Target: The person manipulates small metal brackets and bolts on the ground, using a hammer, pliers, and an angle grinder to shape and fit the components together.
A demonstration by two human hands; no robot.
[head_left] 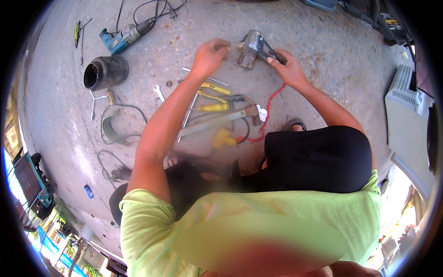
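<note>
At the far middle of the floor stands a worn grey metal block (251, 49), its dark lower end on the concrete. My right hand (288, 68) grips a slim black bar (272, 54) that meets the block's right side; I cannot tell whether the two are joined. Left of the block, and apart from it, my left hand (211, 57) is closed with thumb and fingers pressed together. Whatever those fingertips may hold is too small to make out. A red cord (268, 104) runs from beneath my right wrist toward a yellow piece (224, 138) between my feet.
Yellow-handled pliers (213, 106), a hammer (219, 121) and a wrench (158, 93) lie below my left arm. Farther left are a dark cylindrical housing (107, 73) and a blue corded drill (121, 40). A pale vented casing (406, 92) stands at right.
</note>
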